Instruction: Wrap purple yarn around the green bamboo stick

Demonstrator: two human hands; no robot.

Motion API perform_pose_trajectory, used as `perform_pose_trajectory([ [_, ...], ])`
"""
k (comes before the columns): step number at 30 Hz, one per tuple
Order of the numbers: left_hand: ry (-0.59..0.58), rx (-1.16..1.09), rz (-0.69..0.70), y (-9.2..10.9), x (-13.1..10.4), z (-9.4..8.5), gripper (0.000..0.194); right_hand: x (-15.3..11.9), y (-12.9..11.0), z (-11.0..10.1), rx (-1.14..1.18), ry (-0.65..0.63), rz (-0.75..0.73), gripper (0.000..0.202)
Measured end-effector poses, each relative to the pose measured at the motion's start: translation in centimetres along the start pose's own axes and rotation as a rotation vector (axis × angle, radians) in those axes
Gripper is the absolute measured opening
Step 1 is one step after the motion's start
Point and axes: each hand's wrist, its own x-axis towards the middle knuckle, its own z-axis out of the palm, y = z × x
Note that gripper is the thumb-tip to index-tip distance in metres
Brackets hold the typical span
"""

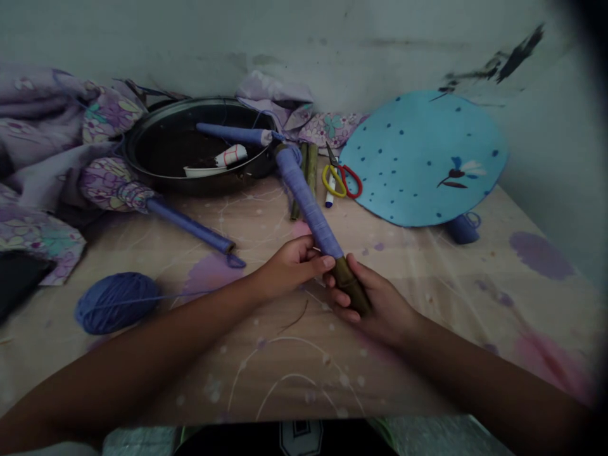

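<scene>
Both hands are on a bamboo stick [352,286], tilted away from me, its far length wound in blue-purple yarn [311,206]. My right hand [375,297] wraps round the bare near end. My left hand [297,266] is closed at the lower edge of the winding, thumb and fingers pinching there. A strand runs from under my left forearm to the yarn ball [118,303] on the table at the left. At the stick's far end sits a small loop of yarn; what exactly my left fingertips pinch is partly hidden.
A black pan [190,180] holds another wrapped stick [232,133]. Scissors [342,180], a marker [329,197] and bare sticks [311,168] lie ahead. A blue dotted fan-shaped panel [418,158] leans at the back right. Floral cloth [42,126] and a cloth-topped wrapped stick [190,225] lie left.
</scene>
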Motion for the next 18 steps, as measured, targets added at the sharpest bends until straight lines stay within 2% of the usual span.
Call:
perform_pose_trajectory([
  [3, -0.004, -0.007, -0.005, -0.02, 0.01, 0.00, 0.035, -0.01, -0.08, -0.03, -0.008, 0.006, 0.031, 0.035],
  [7, 0.046, 0.016, 0.013, -0.13, 0.03, -0.09, 0.033, -0.06, 0.00, 0.04, -0.002, 0.022, -0.065, 0.027],
  [12, -0.004, 0.003, -0.002, -0.12, 0.08, -0.09, 0.035, -0.05, -0.09, 0.04, -0.012, 0.008, 0.023, 0.032],
  [18, 0.029, 0.014, 0.032, 0.02, 0.11, 0.01, 0.034, -0.08, -0.20, -0.01, 0.013, -0.006, -0.034, 0.029],
])
